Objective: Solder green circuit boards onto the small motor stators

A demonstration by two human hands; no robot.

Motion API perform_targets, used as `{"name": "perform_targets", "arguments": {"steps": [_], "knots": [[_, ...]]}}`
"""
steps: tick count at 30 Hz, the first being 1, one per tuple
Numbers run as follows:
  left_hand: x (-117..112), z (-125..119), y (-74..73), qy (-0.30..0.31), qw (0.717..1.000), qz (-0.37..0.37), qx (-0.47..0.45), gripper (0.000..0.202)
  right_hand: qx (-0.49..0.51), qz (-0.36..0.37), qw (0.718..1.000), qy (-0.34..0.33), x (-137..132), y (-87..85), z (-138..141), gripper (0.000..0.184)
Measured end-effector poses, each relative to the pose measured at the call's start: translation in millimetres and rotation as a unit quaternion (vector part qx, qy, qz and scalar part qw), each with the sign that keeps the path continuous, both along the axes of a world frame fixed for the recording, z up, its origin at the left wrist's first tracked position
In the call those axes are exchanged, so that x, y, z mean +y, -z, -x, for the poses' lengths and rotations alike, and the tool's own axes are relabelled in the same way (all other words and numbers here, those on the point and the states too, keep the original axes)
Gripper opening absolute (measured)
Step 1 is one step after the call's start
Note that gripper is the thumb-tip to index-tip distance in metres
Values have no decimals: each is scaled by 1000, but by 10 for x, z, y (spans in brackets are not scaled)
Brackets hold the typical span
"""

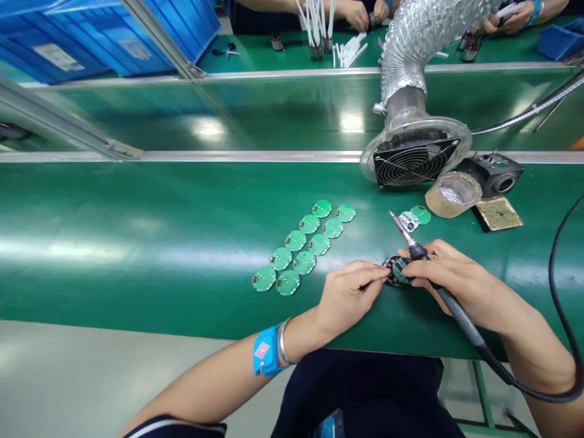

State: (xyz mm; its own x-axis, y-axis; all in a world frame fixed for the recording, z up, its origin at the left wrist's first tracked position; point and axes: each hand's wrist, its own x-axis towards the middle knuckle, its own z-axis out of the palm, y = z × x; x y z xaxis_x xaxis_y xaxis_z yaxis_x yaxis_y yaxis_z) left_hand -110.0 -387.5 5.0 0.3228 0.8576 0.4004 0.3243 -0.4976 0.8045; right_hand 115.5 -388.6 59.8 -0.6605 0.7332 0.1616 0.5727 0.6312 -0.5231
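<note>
My left hand (349,295) is pinched closed at the edge of a small round assembly (396,271), a dark part with a green circuit board on it, resting on the green bench (137,243). My right hand (449,277) grips a soldering iron (413,246) and also touches the assembly; the iron's tip points up and away to the left. Whether my left fingers hold a thin wire or only the assembly's rim is not clear. Several round green circuit boards (303,246) lie in two diagonal rows left of my hands. A blue wrist strap (266,351) is on my left wrist.
A fume extractor fan (413,161) on a silver flexible duct stands behind my hands. Beside it are a solder-wire cup (452,193), an iron stand (495,173) and a sponge tray (498,213). Two more boards (414,218) lie near. Other people's hands (360,12) work at the far bench, near blue bins (104,30).
</note>
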Motion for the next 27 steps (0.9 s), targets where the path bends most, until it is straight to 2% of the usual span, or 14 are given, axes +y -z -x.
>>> {"name": "perform_targets", "arguments": {"steps": [5, 10, 13, 17, 20, 23, 27], "knots": [[7, -5, 74, 13, 999, -34, -5, 16, 27, 50, 998, -17, 45, 87, -57, 29], [44, -1, 79, 39, 999, -9, -1, 19, 101, 60, 993, -12, 34, 224, -36, 21], [6, 17, 24, 66, 998, 10, -8, 16, 120, 51, 991, 12, -28, 276, -16, 25], [-102, 21, -18, 91, 995, -6, 44, 36, 149, 58, 986, 45, -137, 316, -20, 29], [-140, 10, 5, 77, 994, -33, 77, 30, 175, 80, 979, 70, -201, 348, -9, 26], [-136, 15, 10, 84, 993, -38, 72, 25, 201, 82, 971, 101, -245, 395, 35, 24], [-118, 28, -50, 121, 989, -24, 77, 42, 210, 90, 961, 155, -298, 458, 87, 34]]}}
